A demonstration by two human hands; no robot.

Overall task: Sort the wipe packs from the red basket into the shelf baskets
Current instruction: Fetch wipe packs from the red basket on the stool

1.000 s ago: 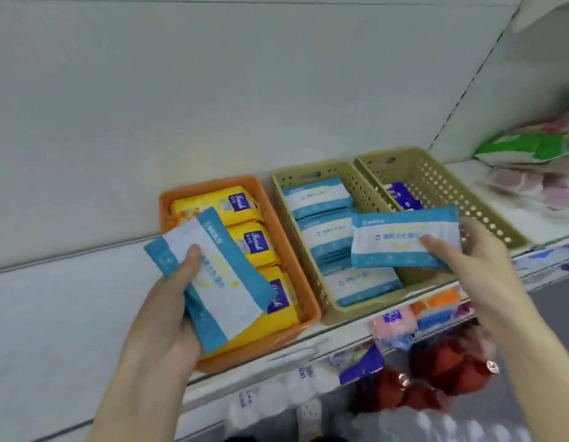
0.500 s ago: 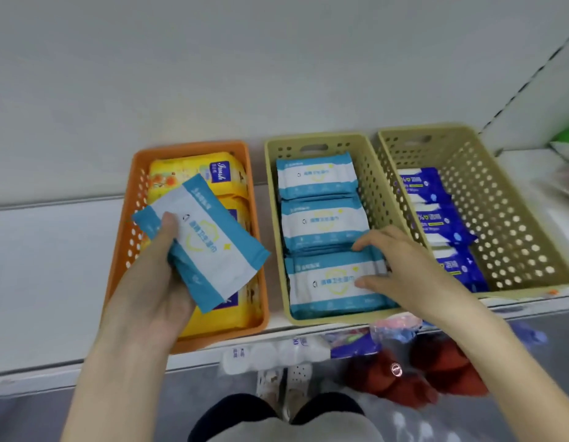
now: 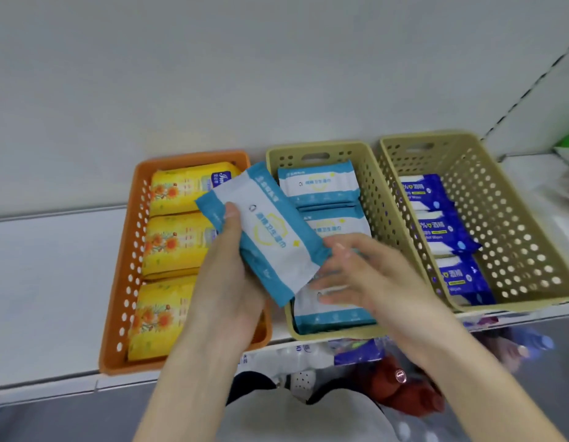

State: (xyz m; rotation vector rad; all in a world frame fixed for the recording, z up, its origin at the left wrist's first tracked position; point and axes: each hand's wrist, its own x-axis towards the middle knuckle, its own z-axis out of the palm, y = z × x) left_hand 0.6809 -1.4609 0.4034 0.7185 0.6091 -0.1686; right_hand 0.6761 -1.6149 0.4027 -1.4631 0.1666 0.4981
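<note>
While left grip (image 3: 226, 282) clasps teal wipe pack (image 3: 270, 231), right grip (image 3: 372, 279) hovers slack-fingered over middle basket (image 3: 340, 155).

A white shelf (image 3: 53, 282) runs across the middle of the frame, and its left part is bare. Three baskets stand on it close side by side: an orange basket (image 3: 125, 275) left of centre, a beige basket (image 3: 369, 186) in the centre, and a second beige basket (image 3: 506, 234) at the right. At the far right edge lies a blurred green and white thing (image 3: 568, 148).

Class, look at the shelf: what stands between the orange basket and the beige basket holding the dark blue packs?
In the head view, another beige basket, holding teal-and-white wipe packs.
</note>
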